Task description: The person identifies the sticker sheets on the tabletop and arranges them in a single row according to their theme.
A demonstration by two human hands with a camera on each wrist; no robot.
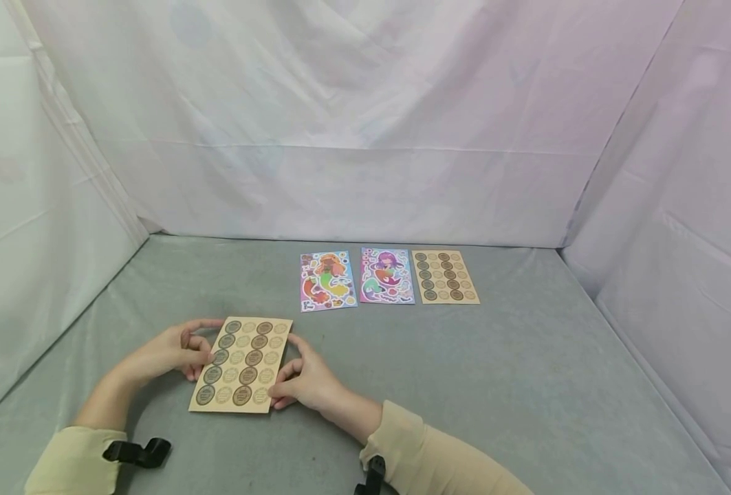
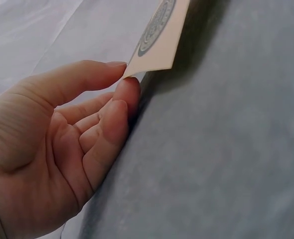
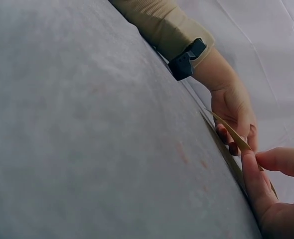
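A tan sticker sheet [image 1: 236, 377] with rows of round seal stickers, dark and pale columns alternating, is held between both hands at the front left. My left hand [image 1: 176, 350] pinches its left edge between thumb and fingers. In the left wrist view the same hand [image 2: 62, 134] has the sheet's corner [image 2: 159, 50] between thumb and fingertip, tilted over the grey cloth. The right hand [image 1: 311, 379] pinches the right edge, thumb on top. Seen edge-on in the right wrist view, the sheet [image 3: 231, 132] is slightly bowed and raised off the cloth at its near side.
At the back lie two colourful mermaid sticker sheets, one orange-haired [image 1: 329, 280], one purple-haired [image 1: 387, 276], and to their right another tan seal sheet [image 1: 445, 277]. A grey cloth [image 1: 526, 385] covers the table. White curtains [image 1: 365, 192] hang behind and at both sides.
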